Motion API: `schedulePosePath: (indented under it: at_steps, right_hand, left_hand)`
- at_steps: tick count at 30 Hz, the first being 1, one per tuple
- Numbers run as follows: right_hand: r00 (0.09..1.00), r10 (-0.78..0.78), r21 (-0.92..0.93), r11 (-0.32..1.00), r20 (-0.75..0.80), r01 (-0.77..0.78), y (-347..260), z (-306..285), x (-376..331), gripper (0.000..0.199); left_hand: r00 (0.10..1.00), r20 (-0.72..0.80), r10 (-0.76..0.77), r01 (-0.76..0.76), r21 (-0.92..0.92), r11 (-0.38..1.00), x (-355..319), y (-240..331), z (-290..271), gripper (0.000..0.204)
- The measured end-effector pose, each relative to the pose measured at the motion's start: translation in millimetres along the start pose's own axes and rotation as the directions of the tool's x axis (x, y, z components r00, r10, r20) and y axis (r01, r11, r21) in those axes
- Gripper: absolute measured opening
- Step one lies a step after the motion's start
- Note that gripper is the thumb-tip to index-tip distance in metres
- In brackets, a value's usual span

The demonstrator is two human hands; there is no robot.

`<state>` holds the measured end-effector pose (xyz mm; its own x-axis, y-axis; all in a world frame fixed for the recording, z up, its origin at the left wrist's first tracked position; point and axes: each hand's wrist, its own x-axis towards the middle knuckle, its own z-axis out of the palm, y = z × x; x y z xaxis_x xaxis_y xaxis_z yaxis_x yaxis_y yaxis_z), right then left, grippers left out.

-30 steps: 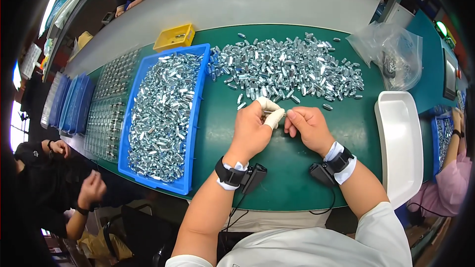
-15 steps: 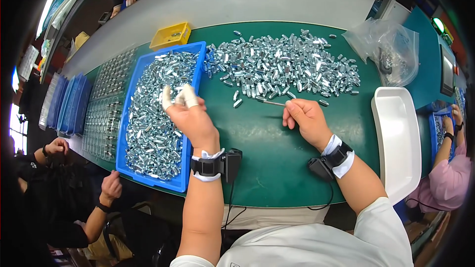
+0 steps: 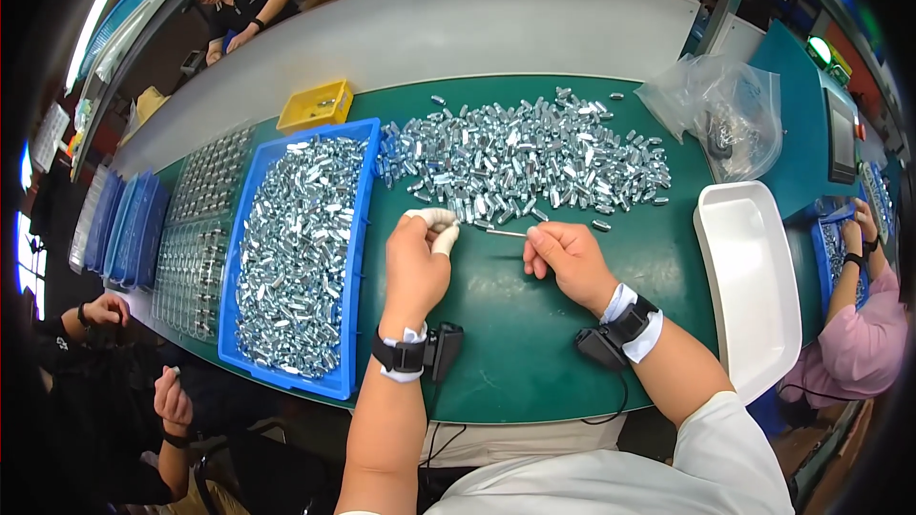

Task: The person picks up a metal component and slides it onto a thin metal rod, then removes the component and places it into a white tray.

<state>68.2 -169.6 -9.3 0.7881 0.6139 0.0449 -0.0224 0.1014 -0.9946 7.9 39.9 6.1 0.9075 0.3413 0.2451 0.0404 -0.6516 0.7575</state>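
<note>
My right hand pinches a thin metal rod between thumb and forefinger, pointing it leftward. A small silvery metal piece shows at the rod's far end; whether it is attached, I cannot tell. Facing that end, my left hand wears white finger covers, its thumb and fingers drawn together. What they pinch, if anything, is too small to make out. Just beyond both hands spreads a large heap of short silvery metal pieces on the green mat.
A blue tray full of similar pieces lies left, beside clear compartment trays. A yellow bin stands behind it. To the right are a white tub and a clear plastic bag. Other people work around the bench.
My left hand has moved right from above the blue tray to the rod's end, and its spread fingers have closed. The right hand still holds the rod. The whole view has shifted slightly.
</note>
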Motion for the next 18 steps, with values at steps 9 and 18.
schedulePosePath:
  at_steps: [9, 18]
  right_hand:
    - [0.999, 0.04, -0.087, 0.996, 0.032, -0.037, -0.1, -1.9, -1.7, 0.036]
    - [0.997, -0.034, -0.243, 0.969, 0.062, 0.048, -5.0, 3.5, -1.4, 0.034]
  left_hand:
    - [0.941, 0.336, 0.03, 0.159, -0.522, 0.838, -7.1, 23.5, -2.5, 0.013]
    - [0.843, 0.531, -0.079, 0.392, -0.509, 0.766, -8.3, 32.9, 9.7, 0.004]
